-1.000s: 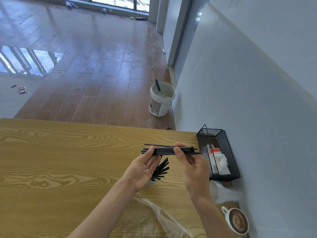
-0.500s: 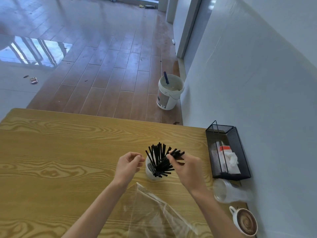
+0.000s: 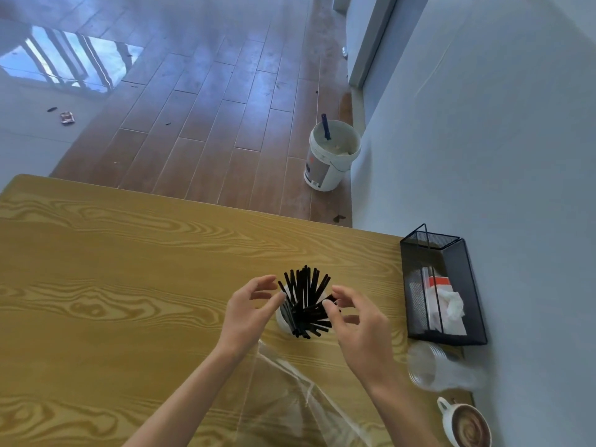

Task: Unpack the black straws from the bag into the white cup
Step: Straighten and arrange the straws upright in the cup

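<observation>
A bunch of black straws (image 3: pixel 305 301) stands fanned out in the white cup (image 3: pixel 281 321) on the wooden table (image 3: pixel 113 285). My left hand (image 3: pixel 248 312) hovers at the cup's left side with fingers spread, holding nothing. To the right of the cup my right hand (image 3: pixel 358 324) has its fingers apart, and its fingertips touch the lower straws. The clear plastic bag (image 3: pixel 290 401) lies flat on the table between my forearms, and I see no straws in it.
A black mesh basket (image 3: pixel 451 327) with napkins stands against the wall at the right. A stack of clear plastic cups (image 3: pixel 442 371) lies below it, and a coffee cup (image 3: pixel 467 425) stands at the table's near right corner. A white bucket (image 3: pixel 332 156) is on the floor beyond.
One second ago both hands held a bundle of straws level above the cup. The bundle now stands in the cup and both hands have let go, fingers apart on either side.
</observation>
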